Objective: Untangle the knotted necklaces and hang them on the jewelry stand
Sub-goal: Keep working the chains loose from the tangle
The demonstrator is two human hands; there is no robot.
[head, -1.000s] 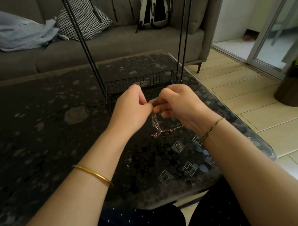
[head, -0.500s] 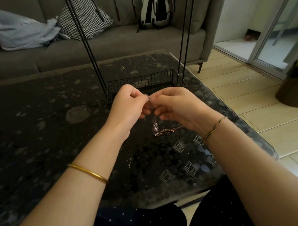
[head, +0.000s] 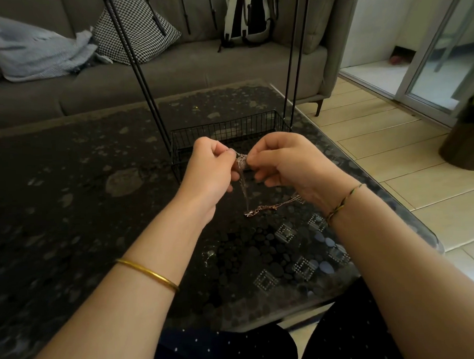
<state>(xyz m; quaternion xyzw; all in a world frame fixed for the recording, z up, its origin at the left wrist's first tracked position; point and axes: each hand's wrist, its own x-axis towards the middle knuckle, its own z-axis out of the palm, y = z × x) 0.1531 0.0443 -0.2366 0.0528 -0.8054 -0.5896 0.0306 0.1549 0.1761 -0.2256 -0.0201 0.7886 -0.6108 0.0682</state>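
Knotted necklaces (head: 241, 161) higher now, in pinching grip of left hand (head: 208, 169) and right hand (head: 286, 163).

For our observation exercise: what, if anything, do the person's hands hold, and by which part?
Both the left hand and right hand pinch the thin tangled metal necklaces at their knotted clump; the loose ends trail onto the dark patterned table.
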